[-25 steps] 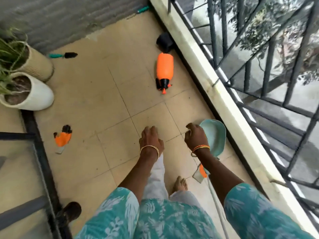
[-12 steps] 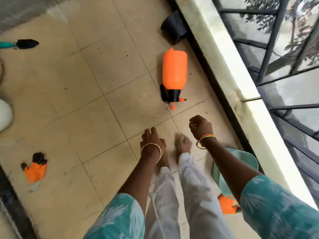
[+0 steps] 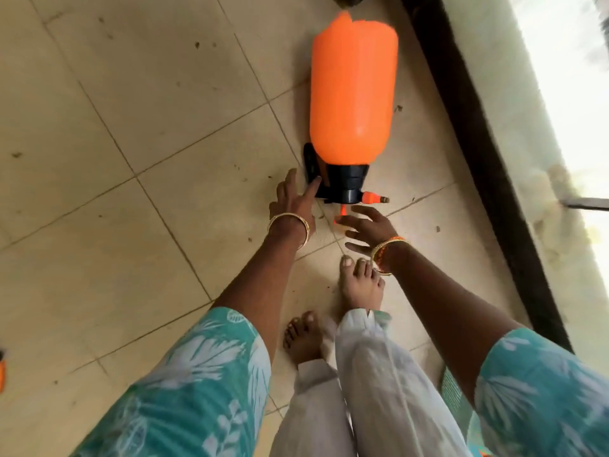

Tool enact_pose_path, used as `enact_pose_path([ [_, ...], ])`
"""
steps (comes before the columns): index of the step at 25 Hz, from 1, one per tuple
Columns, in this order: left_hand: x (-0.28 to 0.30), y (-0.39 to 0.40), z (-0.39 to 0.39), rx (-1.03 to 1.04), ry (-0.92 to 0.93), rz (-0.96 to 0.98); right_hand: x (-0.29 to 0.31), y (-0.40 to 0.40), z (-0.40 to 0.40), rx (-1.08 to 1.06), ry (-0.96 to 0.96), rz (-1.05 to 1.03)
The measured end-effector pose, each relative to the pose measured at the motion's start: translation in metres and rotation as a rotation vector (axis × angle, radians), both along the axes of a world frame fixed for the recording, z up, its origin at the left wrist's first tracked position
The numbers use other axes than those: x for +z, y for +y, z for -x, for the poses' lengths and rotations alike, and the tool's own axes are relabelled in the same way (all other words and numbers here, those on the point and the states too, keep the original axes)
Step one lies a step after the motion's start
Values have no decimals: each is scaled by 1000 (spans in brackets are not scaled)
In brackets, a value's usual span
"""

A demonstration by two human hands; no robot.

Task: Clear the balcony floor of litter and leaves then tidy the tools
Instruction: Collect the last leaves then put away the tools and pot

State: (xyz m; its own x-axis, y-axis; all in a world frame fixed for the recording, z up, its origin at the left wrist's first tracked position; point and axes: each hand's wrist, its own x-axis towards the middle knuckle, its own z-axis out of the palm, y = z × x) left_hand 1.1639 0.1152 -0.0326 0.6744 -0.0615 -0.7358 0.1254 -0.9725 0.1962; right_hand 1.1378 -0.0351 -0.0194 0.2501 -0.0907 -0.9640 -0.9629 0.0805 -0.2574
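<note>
One orange sprayer lies flat, pump head nearest.

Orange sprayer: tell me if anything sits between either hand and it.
Nothing visible does. The orange sprayer lies on its side on the tile; the left hand touches its black handle, and the right hand hovers open just below its nozzle.

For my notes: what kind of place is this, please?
Probably a balcony: a tiled floor ends at a raised ledge with daylight beyond, and an orange sprayer lies on the tiles.
</note>
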Motion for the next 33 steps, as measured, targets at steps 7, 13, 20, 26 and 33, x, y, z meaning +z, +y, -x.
enact_pose_path([
  [7,-16,-7,-17,-168,-191,49,1,13,-10,-196,-81,30],
  [13,81,-20,-50,-331,-216,212,94,-21,-44,-254,-103,2],
  [20,207,-42,-74,-72,104,328,200,-45,-72,-439,-133,8],
  [26,282,-38,-10,316,275,673,268,-38,-14,-493,-128,-83],
  [33,335,-48,118,183,439,648,342,-22,144,-550,-135,-88],
])
